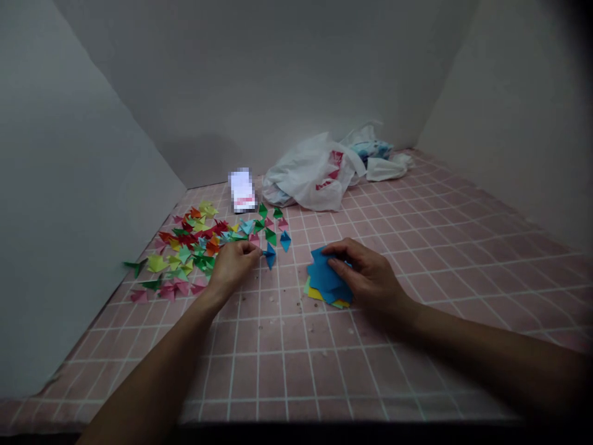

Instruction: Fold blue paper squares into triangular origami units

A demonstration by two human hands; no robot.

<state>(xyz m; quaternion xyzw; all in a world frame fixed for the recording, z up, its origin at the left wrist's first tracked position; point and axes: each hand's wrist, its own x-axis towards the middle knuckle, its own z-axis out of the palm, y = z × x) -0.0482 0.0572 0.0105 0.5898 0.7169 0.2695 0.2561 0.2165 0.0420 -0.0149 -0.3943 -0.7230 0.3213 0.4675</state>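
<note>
My left hand [233, 264] pinches a small folded blue paper crane [269, 254] by one wing, low over the pink tiled cloth [296, 358]. Just left of it lies a spread of several folded paper cranes [194, 244] in red, green, yellow, pink and blue. My right hand [365, 272] rests with its fingers on a small stack of square paper sheets [324, 279], blue on top and yellow beneath, its fingertips curled at the top sheet's far edge.
A white plastic bag [315, 173] and more crumpled bags [380, 157] lie at the back. A small white packet [241, 190] stands behind the cranes. Grey walls close in on the left, back and right.
</note>
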